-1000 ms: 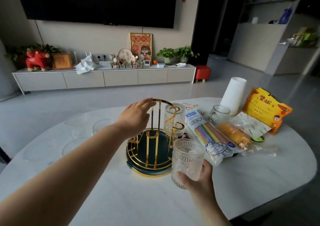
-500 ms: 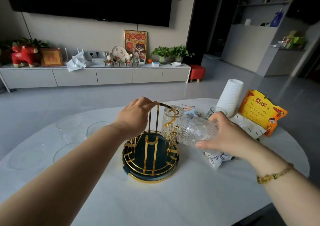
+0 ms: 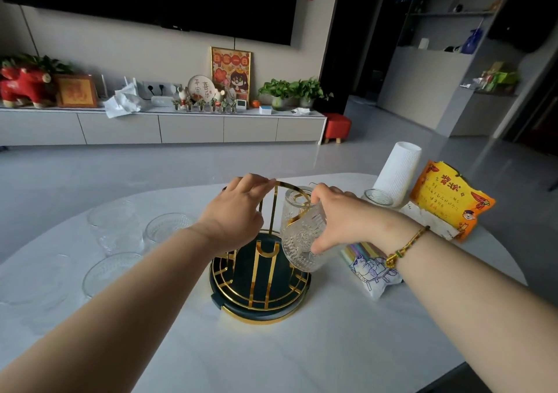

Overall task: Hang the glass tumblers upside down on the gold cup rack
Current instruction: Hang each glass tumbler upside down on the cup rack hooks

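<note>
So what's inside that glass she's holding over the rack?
A curved gold prong of the rack shows through the tumbler; the right hand covers its far side.

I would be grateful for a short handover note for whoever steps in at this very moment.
Left hand: gripping the top loop of the gold rack, steadying it.
Right hand: holding a ribbed tumbler at the rack's right side, tilted, with a gold hook showing through the glass; whether it is seated I cannot tell.
Elsewhere: several tumblers stand on the table left of the rack, one more by the white vase.
Done: at most this one glass hung.
Left: settle this glass, release, then hang the others upside down.
</note>
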